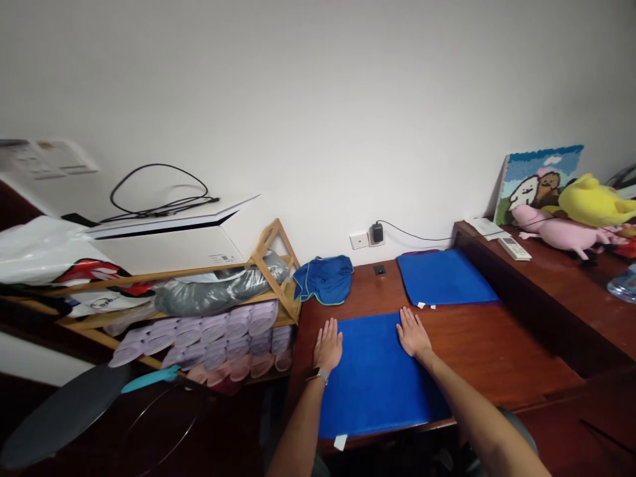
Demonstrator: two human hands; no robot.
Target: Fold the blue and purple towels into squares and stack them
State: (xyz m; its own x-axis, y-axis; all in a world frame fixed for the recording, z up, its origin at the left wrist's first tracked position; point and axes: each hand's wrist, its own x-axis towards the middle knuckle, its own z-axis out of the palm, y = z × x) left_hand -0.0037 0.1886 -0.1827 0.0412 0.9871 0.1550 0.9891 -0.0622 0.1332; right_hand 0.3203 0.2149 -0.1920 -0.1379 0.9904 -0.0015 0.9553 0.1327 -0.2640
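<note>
— Looking down from the head camera, what carried everything?

— I saw a dark wooden desk (497, 351), with a raised shelf (571, 278) along its right edge. A blue towel (375, 377) lay flat at the desk's near edge, its front hem hanging just over that edge.

— Anything else on it?

— A second folded blue cloth (444, 277) lay by the far edge, apart from the first, and a crumpled blue garment (324, 278) sat at the far left corner. Plush toys (571, 218) rested on the shelf.

— And the hands?

— I had both flat, fingers stretched out and gripping nothing. My left hand (328, 346) pressed on the towel's far left corner, partly on bare wood; my right hand (411, 334) pressed on its far right corner.
</note>
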